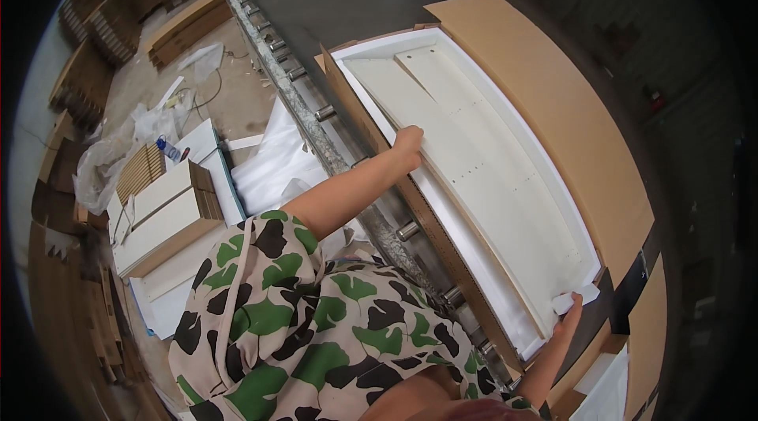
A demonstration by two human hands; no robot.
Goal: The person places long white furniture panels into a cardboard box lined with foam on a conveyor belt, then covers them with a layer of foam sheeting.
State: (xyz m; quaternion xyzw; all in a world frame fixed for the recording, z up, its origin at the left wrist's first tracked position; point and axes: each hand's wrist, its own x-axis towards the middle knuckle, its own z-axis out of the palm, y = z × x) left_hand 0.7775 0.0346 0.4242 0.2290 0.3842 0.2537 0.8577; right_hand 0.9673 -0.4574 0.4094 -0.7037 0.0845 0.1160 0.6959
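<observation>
A long white panel [489, 160] with small drilled holes lies in an open cardboard box [442, 239] lined with white foam [517, 101]. My left hand [408, 146] is closed on the panel's near long edge, about midway along the box. At the box's right end, my right hand [567, 322] pinches a small white piece [575, 300], perhaps foam or paper, beside the panel's corner. A narrow dark wedge-shaped gap [414, 78] shows near the panel's far left end. The fingers of my right hand are partly hidden.
The box rests on a dark conveyor [316, 3] edged with metal rollers [324, 113]. Its brown flap [553, 105] spreads out on the far side. Another open carton [588, 377] stands at lower right. Stacked white boards [170, 220] and crumpled plastic [106, 168] lie at left.
</observation>
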